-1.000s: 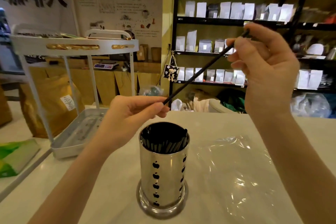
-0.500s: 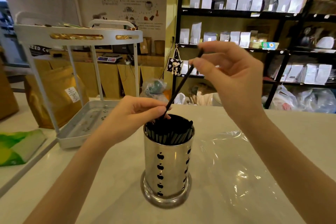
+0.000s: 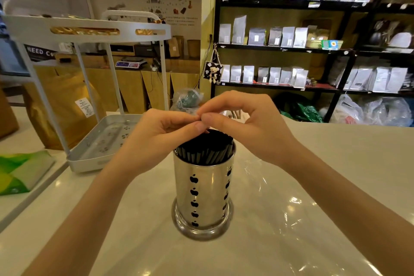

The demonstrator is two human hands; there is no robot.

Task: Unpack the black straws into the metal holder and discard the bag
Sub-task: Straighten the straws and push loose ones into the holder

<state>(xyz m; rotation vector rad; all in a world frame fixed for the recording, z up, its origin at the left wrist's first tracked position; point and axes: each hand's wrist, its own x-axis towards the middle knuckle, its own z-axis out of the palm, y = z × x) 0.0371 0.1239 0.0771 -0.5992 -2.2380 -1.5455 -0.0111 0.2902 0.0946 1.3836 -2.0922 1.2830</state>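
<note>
Counter point(image 3: 336, 163): both hands' fingertips pinched together above straw-filled holder point(image 3: 202, 188); grip contents unclear.

Your metal holder point(image 3: 202, 195) stands upright on the desk point(image 3: 336, 152), shiny, with apple-shaped cutouts, packed full of black straws point(image 3: 205, 150). Your clear bag point(image 3: 291, 219) lies flat, crinkled, just right of it.

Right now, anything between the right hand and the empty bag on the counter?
Nothing visible. The right hand is pinched against the left hand above the metal holder; the clear plastic bag lies flat on the counter to the holder's right, below that hand, with nothing on it.
</note>
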